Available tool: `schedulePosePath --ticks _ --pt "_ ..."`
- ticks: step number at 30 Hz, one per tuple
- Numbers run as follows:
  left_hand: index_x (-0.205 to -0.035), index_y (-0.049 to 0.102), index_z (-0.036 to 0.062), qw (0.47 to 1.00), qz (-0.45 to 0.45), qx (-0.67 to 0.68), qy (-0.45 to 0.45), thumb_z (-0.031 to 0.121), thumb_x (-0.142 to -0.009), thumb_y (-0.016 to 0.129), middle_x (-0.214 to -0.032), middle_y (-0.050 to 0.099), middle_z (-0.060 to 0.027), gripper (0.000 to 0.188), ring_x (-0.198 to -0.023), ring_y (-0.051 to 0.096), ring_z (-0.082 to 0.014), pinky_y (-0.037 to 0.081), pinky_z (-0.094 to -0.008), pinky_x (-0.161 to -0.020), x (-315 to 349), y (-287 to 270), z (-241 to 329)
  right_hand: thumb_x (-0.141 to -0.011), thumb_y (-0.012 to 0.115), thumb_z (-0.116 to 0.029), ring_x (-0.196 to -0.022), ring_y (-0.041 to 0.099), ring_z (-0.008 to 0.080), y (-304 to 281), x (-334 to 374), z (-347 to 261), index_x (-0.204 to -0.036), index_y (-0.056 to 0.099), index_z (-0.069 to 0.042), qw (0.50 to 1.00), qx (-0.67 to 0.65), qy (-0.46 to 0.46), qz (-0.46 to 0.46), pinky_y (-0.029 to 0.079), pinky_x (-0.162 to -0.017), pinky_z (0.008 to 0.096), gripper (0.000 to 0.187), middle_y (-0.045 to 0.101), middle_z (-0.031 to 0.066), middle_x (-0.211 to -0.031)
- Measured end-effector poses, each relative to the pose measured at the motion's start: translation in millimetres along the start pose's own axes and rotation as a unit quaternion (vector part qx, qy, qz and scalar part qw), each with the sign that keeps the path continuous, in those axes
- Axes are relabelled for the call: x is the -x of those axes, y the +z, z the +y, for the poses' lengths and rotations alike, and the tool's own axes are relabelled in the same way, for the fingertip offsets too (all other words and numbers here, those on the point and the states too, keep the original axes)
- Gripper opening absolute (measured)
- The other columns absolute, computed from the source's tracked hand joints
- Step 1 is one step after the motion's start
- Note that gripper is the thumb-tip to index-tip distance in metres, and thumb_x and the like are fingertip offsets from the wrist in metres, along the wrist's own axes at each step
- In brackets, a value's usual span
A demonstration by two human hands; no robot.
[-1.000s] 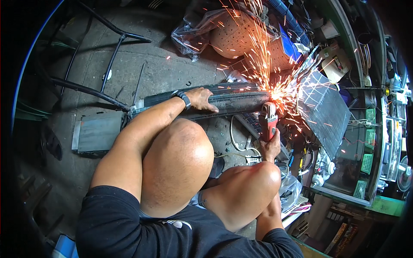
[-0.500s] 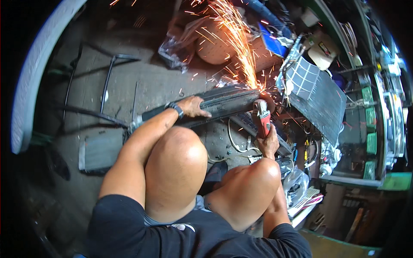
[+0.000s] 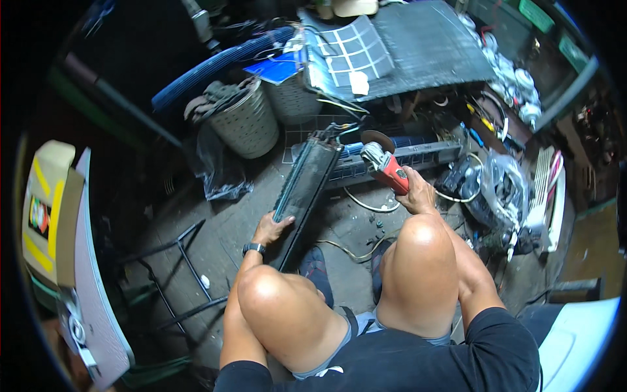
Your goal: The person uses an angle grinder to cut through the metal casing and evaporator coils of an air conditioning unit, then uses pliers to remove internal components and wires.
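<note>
My left hand (image 3: 272, 228), with a watch at the wrist, grips the left edge of a long dark metal housing (image 3: 305, 185), thumb on top. The housing slants from beside my left knee away to a far end with loose wires (image 3: 338, 128). My right hand (image 3: 418, 191) is closed round the body of a red angle grinder (image 3: 394, 175). Its brown cutting disc (image 3: 377, 140) stands apart from the housing, to the right of the far end. No sparks show. Behind the grinder lies a long grey slotted part (image 3: 398, 159) on the floor.
Perforated bins (image 3: 247, 124) stand at the back beside a clear plastic bag (image 3: 225, 171). A dark panel (image 3: 424, 49) with a white grid sheet rests at the far right. A black metal frame (image 3: 189, 274) lies at left. A cable (image 3: 356, 253) crosses the floor near my feet.
The sparks have stopped and the grinder has come off the housing. The housing has swung from lying crosswise to pointing away from me. My view has turned to the right.
</note>
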State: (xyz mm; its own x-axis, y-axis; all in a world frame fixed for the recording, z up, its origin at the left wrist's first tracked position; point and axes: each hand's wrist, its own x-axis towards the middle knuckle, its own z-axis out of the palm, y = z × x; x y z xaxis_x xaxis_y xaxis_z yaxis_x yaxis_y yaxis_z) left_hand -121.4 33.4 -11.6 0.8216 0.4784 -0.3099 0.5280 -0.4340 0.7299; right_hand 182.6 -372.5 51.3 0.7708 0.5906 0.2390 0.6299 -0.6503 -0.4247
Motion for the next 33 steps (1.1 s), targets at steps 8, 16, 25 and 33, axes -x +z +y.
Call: schedulePosePath --ticks 8,16,25,33 --pt "-0.094 0.072 0.0016 0.998 -0.005 -0.013 -0.054 0.053 -0.094 0.086 -0.076 0.063 -0.0044 0.053 -0.072 0.055 -0.0174 0.051 -0.0405 -0.072 -4.7 3.5 -0.4 -0.071 0.094 -0.018 -0.109 0.073 0.0425 -5.6 4.9 45.2 -0.149 0.055 -0.017 1.0 -0.01 0.013 -0.019 0.06 -0.089 0.0553 0.087 0.069 0.0121 -0.121" --pt "-0.102 0.074 -0.0003 0.998 0.043 0.009 -0.046 0.046 -0.094 0.088 -0.075 0.06 -0.0023 0.049 -0.073 0.051 -0.0148 0.049 -0.0371 -0.07 -7.2 17.5 4.3 -0.069 0.097 -0.018 -0.109 0.074 0.0422 2.2 1.2 84.4 -0.148 0.056 -0.016 0.998 -0.059 0.014 -0.029 0.061 -0.088 0.0535 0.089 0.07 0.0128 -0.123" --pt "-0.117 0.071 -0.0022 0.983 0.091 -0.14 -0.078 0.05 -0.097 0.085 -0.074 0.065 -0.0079 0.058 -0.068 0.059 -0.0201 0.052 -0.0415 -0.067 5.0 14.0 -2.7 -0.07 0.097 -0.018 -0.106 0.074 0.0378 7.6 -5.5 92.4 -0.143 0.056 -0.017 0.995 -0.084 0.003 -0.048 0.061 -0.084 0.0512 0.084 0.069 0.0107 -0.115" --pt "-0.12 0.066 -0.0031 0.979 0.146 -0.128 -0.058 0.057 -0.098 0.079 -0.085 0.069 -0.0248 0.065 -0.079 0.069 -0.0417 0.055 -0.0514 -0.077 0.3 30.9 -5.0 -0.069 0.096 -0.018 -0.104 0.074 0.038 2.9 -6.0 92.7 -0.142 0.056 -0.017 0.995 -0.088 -0.028 -0.027 0.061 -0.083 0.051 0.084 0.068 0.0105 -0.111"
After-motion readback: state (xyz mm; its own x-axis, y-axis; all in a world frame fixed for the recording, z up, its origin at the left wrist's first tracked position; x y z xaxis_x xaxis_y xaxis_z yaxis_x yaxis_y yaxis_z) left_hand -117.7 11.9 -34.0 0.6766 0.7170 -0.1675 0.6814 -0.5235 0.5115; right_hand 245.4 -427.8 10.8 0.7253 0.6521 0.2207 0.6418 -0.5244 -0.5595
